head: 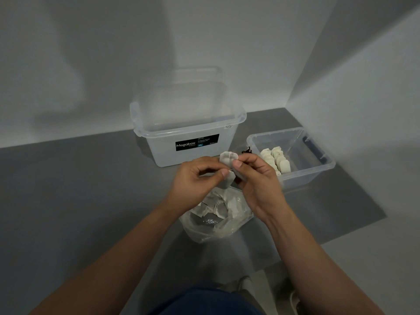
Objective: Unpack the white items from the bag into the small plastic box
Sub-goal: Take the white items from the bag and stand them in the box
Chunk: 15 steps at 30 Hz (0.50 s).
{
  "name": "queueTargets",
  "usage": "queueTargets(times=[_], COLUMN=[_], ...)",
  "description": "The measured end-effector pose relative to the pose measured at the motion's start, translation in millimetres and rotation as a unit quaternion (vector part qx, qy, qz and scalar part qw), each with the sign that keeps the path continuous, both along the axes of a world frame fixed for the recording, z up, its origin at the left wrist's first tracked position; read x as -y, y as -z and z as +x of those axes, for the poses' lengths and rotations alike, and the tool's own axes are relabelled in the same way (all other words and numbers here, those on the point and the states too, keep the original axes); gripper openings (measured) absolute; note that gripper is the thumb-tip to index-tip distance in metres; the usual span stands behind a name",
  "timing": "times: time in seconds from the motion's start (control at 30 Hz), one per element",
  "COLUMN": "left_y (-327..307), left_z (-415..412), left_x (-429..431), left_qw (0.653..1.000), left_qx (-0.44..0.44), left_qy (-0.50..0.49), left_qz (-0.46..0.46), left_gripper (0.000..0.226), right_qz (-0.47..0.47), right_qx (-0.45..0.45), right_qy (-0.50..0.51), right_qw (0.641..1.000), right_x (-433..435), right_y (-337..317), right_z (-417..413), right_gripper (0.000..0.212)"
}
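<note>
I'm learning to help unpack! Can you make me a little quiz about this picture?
1. True or false: the small box already has white items in it.
2. Which box stands farther left? A) the small box B) the Megabox
3. Fill in: the plastic bag lies right below the two ____.

Key:
1. True; they stand in rows.
2. B.
3. Hands: the left hand and right hand together pinch a white item above it.
</note>
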State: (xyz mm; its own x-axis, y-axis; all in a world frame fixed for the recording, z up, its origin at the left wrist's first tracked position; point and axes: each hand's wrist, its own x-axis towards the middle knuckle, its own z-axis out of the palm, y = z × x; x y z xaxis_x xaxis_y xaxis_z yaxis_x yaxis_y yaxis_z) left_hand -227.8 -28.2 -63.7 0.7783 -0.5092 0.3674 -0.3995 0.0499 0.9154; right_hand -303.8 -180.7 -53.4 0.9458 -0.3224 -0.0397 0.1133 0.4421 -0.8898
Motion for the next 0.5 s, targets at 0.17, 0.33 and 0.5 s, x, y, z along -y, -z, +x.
queueTargets(times=[0.17,0.33,0.5], left_y=[-3.5,-9.7,-18.8], left_z=[1.7,1.5,0.4], left_x=[7.1,31.7,67.3], left_qw=[0.994,0.993,0.995], left_qx=[0.067,0.064,0.075], left_qy=[0.016,0.042,-0.019], left_qz=[0.082,0.093,0.066], left_gripper=[0.01,0.012,0.012], right_qz=[-0.382,-0.581,-0.619], right_qx=[0.005,-0.011,-0.035], right_qy=[0.007,-0.031,0.061], right_qw=[0.924,0.813,0.782], right_x=[40.5,85.5,148.3], right_y=[-21.7,-46.7,-70.9], right_z=[-8.2,-8.7,-5.2], right_gripper=[0.032,0.009,0.008])
